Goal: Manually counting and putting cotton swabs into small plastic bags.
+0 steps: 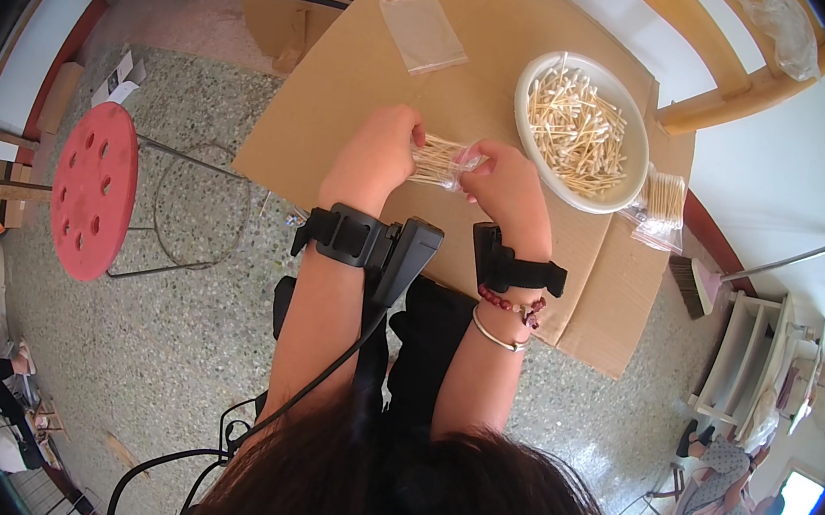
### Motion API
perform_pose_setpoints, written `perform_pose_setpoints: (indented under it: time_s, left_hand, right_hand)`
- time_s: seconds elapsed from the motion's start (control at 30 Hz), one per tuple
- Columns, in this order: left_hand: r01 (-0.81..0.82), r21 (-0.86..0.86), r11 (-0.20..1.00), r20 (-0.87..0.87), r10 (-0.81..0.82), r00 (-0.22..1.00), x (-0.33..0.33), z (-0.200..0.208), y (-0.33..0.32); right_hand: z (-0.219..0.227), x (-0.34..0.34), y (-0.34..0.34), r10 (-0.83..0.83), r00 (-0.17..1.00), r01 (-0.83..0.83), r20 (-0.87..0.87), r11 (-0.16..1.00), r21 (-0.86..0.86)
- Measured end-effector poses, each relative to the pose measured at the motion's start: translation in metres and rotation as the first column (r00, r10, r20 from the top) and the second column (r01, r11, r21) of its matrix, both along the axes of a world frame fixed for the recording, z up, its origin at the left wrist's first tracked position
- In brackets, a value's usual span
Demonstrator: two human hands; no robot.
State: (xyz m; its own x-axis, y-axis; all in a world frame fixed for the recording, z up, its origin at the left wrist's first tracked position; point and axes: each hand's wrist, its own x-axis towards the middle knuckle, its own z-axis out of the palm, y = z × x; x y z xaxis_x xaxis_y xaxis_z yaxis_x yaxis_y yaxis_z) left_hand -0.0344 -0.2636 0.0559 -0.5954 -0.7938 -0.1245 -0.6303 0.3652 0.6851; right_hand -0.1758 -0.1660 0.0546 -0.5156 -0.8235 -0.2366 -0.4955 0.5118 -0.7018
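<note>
A small clear plastic bag of cotton swabs (435, 161) is stretched between my two hands, just above the cardboard. My left hand (375, 156) is closed round one end of it, where the wooden sticks lie side by side. At the other end, the fingers of my right hand (512, 190) pinch the clear plastic near its reddish strip. A white bowl (521, 118) to the right is heaped with loose cotton swabs (579, 124). Beyond my left hand, a flat clear bag (423, 33) lies on the cardboard sheet (326, 78).
Filled swab bags (661, 208) lie right of the bowl. A wooden chair (731, 95) stands at the far right, a red round stool (95, 192) at left. A broom (696, 285) leans at right. Other people (722, 491) sit at the lower right and lower left.
</note>
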Motion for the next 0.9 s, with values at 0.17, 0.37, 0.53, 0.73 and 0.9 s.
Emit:
perform_pose_setpoints:
  time_s: [0.17,0.37,0.53,0.73,0.9]
  left_hand:
    - [-0.006,-0.002,1.000,0.008,0.006,1.000,0.001,-0.003,-0.001]
    - [-0.009,-0.011,1.000,0.012,0.009,1.000,0.000,-0.003,-0.001]
    - [0.005,-0.034,0.999,0.018,-0.005,1.000,-0.001,-0.003,-0.002]
    - [0.007,-0.022,1.000,0.021,-0.007,1.000,0.000,0.001,0.000]
    - [-0.002,-0.015,1.000,0.031,0.002,1.000,0.003,0.002,-0.001]
  right_hand:
    - [0.013,0.002,0.001,0.013,0.998,-0.018,0.067,0.997,0.070]
    - [0.015,0.003,0.003,0.055,0.997,-0.058,0.054,0.996,0.061]
    - [0.013,0.002,0.002,0.019,0.997,-0.024,0.073,0.997,0.075]
    - [0.008,0.000,0.001,0.050,0.999,-0.051,0.007,0.993,0.110]
    - [0.009,0.002,0.003,0.091,0.995,-0.094,0.029,0.991,0.097]
